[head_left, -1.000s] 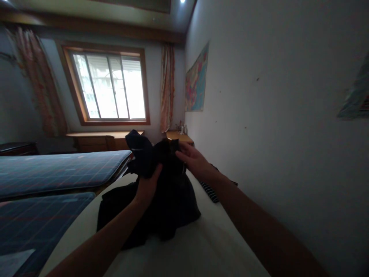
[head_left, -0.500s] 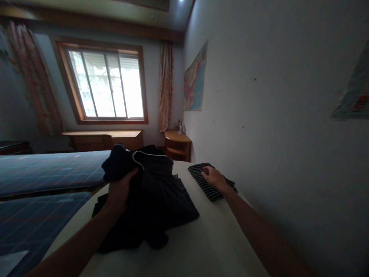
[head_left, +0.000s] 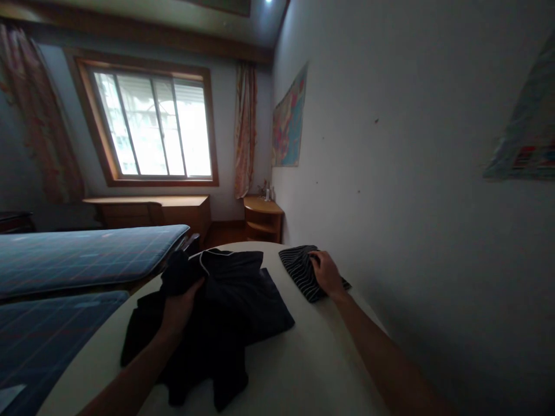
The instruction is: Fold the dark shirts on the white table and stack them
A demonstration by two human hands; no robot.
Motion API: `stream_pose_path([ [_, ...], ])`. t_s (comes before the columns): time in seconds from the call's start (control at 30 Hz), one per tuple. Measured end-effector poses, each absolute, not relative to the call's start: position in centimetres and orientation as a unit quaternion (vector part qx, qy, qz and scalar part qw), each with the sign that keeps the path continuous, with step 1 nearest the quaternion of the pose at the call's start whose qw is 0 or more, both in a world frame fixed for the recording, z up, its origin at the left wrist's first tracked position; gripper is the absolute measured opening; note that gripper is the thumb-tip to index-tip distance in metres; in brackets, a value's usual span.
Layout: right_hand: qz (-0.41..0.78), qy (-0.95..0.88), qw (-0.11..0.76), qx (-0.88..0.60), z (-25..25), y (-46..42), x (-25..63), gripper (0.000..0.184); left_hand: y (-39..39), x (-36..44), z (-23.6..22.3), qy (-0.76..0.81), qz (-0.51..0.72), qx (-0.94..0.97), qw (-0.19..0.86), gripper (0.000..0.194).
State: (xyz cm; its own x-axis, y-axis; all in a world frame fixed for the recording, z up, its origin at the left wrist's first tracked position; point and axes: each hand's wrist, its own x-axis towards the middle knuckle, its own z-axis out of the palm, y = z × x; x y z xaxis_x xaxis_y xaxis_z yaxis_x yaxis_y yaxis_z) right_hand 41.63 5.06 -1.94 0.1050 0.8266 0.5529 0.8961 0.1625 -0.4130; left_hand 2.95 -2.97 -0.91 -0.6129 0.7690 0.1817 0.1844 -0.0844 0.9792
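While left hand (head_left: 180, 309) grips dark clothing (head_left: 229, 306), right pinching striped cloth (head_left: 301, 271).

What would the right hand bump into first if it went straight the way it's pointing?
The striped cloth, which the right hand is pinching. Just past that, it looks like the far edge of the table, but how high the hand is off the table is hard to tell.

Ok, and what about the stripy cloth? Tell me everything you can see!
The striped cloth is black with thin, pale stripes. It looks soft, and creases gather where the right hand pinches it. It lies on the pale table, near the wall, apart from the dark clothes. I can't tell what garment it is.
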Motion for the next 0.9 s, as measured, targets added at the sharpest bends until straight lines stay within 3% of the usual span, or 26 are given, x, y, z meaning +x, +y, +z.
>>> stream_pose_path([
  [0.07,0.008,-0.784,0.401,-0.473,-1.1,3.0,38.4,0.025,-2.8,3.0,-2.1,0.657,0.612,0.377,0.226,0.051],
  [0.2,0.175,-0.911,0.231,-0.295,-0.7,-1.0,34.3,0.021,-3.4,2.7,-3.8,0.655,0.597,0.404,0.227,0.045],
  [0.27,0.179,-0.894,0.230,-0.339,-1.1,-1.2,34.1,0.022,-3.7,2.6,-4.1,0.646,0.598,0.416,0.228,0.045],
  [0.37,0.124,-0.818,0.296,-0.477,-2.1,0.3,35.4,0.025,-4.1,2.6,-4.3,0.637,0.599,0.428,0.229,0.045],
  [0.47,0.078,-0.760,0.324,-0.558,-3.6,1.8,36.7,0.046,-4.3,2.7,-4.3,0.634,0.598,0.432,0.231,0.044],
  [0.6,0.093,-0.761,0.272,-0.582,-5.7,2.0,36.8,0.070,-4.4,2.4,-4.4,0.633,0.597,0.436,0.231,0.041],
  [0.73,0.073,-0.768,0.229,-0.594,-6.7,1.7,36.2,0.059,-4.5,1.9,-4.4,0.620,0.593,0.460,0.226,0.032],
  [0.9,0.041,-0.759,0.205,-0.616,-6.8,2.4,36.2,0.030,-4.3,2.0,-4.6,0.625,0.596,0.449,0.230,0.031],
])
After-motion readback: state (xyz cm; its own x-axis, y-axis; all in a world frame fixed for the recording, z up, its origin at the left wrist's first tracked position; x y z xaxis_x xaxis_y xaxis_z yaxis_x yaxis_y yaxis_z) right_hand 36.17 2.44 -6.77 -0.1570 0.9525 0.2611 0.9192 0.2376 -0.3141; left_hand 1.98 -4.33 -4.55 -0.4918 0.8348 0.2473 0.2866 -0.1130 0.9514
